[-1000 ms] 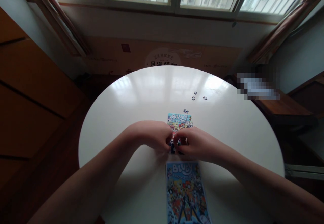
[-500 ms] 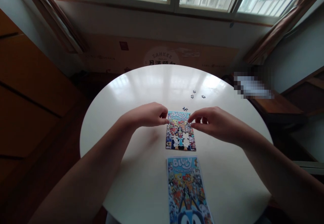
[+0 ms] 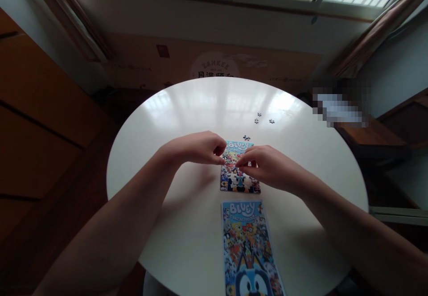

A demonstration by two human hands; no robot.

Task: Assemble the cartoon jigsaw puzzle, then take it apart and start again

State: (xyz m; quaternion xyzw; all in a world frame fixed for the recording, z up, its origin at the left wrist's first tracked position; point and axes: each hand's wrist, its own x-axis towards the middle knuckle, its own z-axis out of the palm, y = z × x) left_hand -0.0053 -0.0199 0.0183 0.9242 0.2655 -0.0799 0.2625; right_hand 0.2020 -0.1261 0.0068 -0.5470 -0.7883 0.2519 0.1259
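Left hand (image 3: 204,147) and right hand (image 3: 269,166) curled at one puzzle (image 3: 240,181) mid-frame, can't tell if pinching anything, one poster (image 3: 248,242) lower centre, three lone pieces (image 3: 256,121) upper right of centre

Bare forearms (image 3: 143,198), seen from my station
I see both taper toward the wrists (image 3: 175,151); left hand (image 3: 203,148) and right hand (image 3: 267,164) equally bare.

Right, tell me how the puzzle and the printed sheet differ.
The puzzle looks smaller than the printed sheet. The puzzle lies farther from the person, the printed sheet nearer, cut off by the picture's bottom edge. The right hand partly hides the puzzle; neither hand covers the printed sheet. Both carry a Bluey title.
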